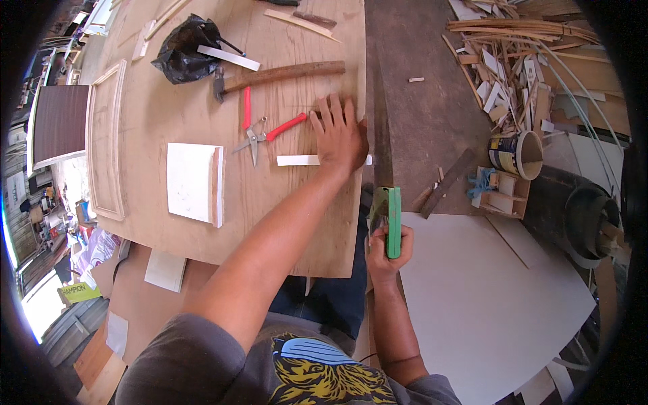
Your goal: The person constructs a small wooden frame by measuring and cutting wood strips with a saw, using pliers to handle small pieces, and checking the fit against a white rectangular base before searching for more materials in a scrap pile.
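My left hand (337,135) lies with fingers spread on the plywood top (148,115) at its right edge, over a white strip (293,160). Beside its fingertips are red-handled shears (287,127), lying open, and a hammer (287,73) with a wooden handle. Just past the edge, my right hand (389,253) grips a green-handled tool (394,223); its working part is hard to make out. A white panel (192,181) with a wooden strip along one side lies left of my left forearm.
Black plastic bag (183,50) and framed panel (106,138) on the plywood. To the right are a lower dark surface (425,108), offcuts (503,81), a bucket (506,154), a small wooden box (503,196), a large white board (479,304) and a dark cylindrical container (567,223).
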